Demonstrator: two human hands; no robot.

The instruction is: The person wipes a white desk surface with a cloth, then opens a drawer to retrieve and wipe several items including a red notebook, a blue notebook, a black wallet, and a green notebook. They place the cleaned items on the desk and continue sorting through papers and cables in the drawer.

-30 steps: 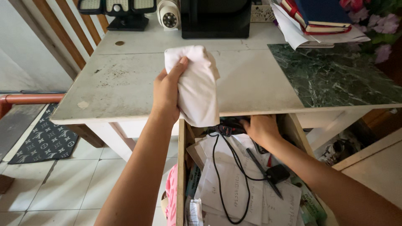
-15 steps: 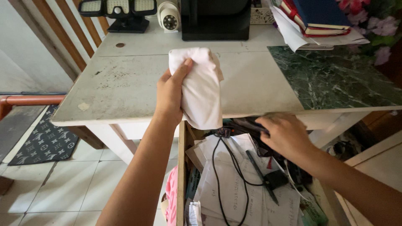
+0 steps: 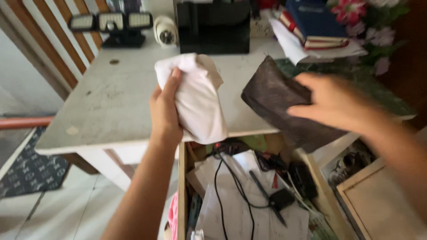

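- Right hand [image 3: 331, 103]: risen out of the open drawer [image 3: 249, 191] since the earlier frame; now grips a dark flat wallet-like object [image 3: 273, 100] above the table [image 3: 111, 102] edge; blurred.
- Left hand [image 3: 165, 109]: closed around a bunched white cloth [image 3: 198, 95], raised over the table.
- Drawer: papers, black cables, pen.

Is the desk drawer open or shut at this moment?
Open. The drawer sticks out from under the desk, and its papers, black cable and pen show from above.
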